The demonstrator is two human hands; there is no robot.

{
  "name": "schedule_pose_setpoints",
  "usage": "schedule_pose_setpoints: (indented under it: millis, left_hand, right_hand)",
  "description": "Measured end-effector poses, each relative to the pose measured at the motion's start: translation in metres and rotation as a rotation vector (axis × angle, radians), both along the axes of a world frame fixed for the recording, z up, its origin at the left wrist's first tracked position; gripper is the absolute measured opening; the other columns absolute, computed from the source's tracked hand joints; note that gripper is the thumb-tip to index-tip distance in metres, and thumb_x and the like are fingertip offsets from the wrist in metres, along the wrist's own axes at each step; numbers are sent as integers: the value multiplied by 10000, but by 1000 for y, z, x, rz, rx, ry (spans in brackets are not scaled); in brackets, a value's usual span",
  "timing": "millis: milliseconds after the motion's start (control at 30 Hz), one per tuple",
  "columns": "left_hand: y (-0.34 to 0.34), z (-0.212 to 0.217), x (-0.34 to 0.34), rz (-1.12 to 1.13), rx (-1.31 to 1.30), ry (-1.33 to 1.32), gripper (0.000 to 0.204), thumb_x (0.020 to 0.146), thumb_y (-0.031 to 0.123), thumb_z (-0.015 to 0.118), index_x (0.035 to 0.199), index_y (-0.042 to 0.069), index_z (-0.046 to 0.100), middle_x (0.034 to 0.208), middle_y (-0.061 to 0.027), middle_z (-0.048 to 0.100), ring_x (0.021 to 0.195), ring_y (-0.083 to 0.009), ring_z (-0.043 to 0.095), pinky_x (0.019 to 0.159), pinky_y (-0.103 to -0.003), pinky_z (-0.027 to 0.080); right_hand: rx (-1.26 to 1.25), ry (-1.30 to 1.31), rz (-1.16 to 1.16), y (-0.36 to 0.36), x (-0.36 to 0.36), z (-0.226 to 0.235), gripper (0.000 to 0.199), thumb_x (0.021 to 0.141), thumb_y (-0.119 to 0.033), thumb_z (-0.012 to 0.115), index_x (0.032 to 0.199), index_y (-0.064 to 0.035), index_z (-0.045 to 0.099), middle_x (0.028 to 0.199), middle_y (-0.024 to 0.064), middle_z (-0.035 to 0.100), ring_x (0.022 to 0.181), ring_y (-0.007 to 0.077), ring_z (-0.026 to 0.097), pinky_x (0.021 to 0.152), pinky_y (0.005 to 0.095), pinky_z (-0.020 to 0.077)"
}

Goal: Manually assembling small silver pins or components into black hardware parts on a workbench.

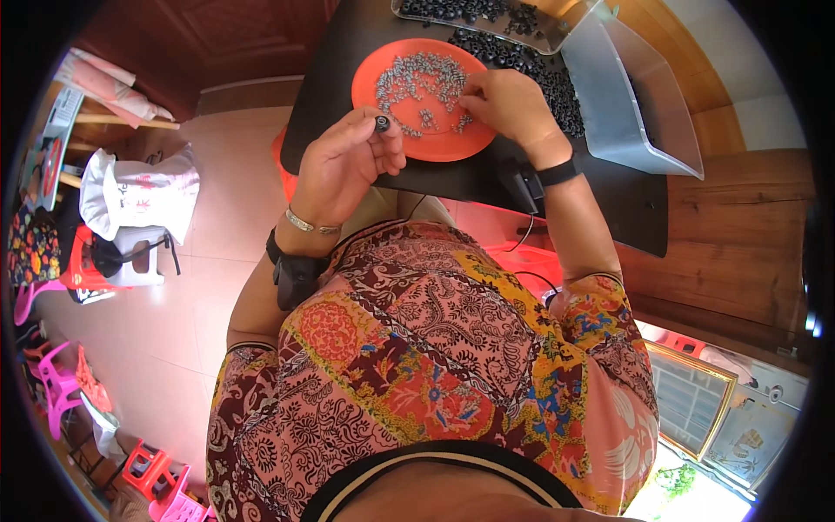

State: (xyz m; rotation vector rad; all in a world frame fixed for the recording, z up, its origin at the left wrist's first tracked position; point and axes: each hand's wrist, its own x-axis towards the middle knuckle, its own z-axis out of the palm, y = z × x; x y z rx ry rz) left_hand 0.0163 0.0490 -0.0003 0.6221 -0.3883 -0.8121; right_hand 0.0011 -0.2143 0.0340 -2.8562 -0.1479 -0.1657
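My left hand (pixel 352 157) is closed on a small round black part (pixel 382 123), pinched between thumb and forefinger at the near left rim of a red plate (pixel 370 65). Many tiny silver metal pieces (pixel 426 70) are scattered over the plate. Above its right side, my right hand (pixel 509 104) reaches in with its fingertips pressed together among the pieces. Whether a piece is between those fingertips is hidden. A band with a small black device sits on each of my wrists.
The plate rests on a dark table (pixel 317 113). Loose black parts (pixel 548 83) are heaped to its right and behind, beside a clear plastic bin (pixel 631 104). A clear tray (pixel 487 26) of black parts stands at the back. Stools and a white bag (pixel 143 191) are on the left.
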Motion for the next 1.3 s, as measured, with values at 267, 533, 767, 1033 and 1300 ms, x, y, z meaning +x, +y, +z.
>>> schedule_pose_setpoints:
  millis: [267,533,767,1033,1300]
  left_hand:
    - [-1,3,-1,6,40,-27,207,966,235,463,969,51,558,928,-65,610,808,-176,599,749,-303,463]
    - [-9,4,0,11,88,-15,223,959,247,466,973,45,559,909,-68,610,793,-183,599,738,-296,452]
    - [-22,17,-3,-28,126,-44,245,958,272,450,978,50,553,899,-58,586,798,-177,576,730,-297,434]
    - [-28,14,-5,-70,129,-8,241,968,266,434,997,58,553,896,-52,573,789,-172,570,735,-293,433]
    - [-31,13,-8,-62,115,10,241,971,264,437,1005,59,559,891,-50,577,790,-166,571,747,-294,440]
  right_hand:
    - [-278,-80,-19,6,9,-12,145,790,-198,575,791,-95,676,718,141,655,723,331,653,660,455,525]
    - [656,95,-40,2,-1,-5,169,884,-114,604,994,-16,687,845,72,702,768,168,661,712,281,513]
    - [1362,212,76,31,-23,11,183,923,-130,607,1041,-3,664,870,27,681,790,96,616,738,244,488]
    - [1307,-11,285,57,-36,11,155,945,-72,569,1064,-35,660,857,21,670,807,83,621,748,247,518]
    - [996,-274,359,59,-38,7,151,904,14,594,1038,-8,659,962,39,658,835,109,615,768,246,504]
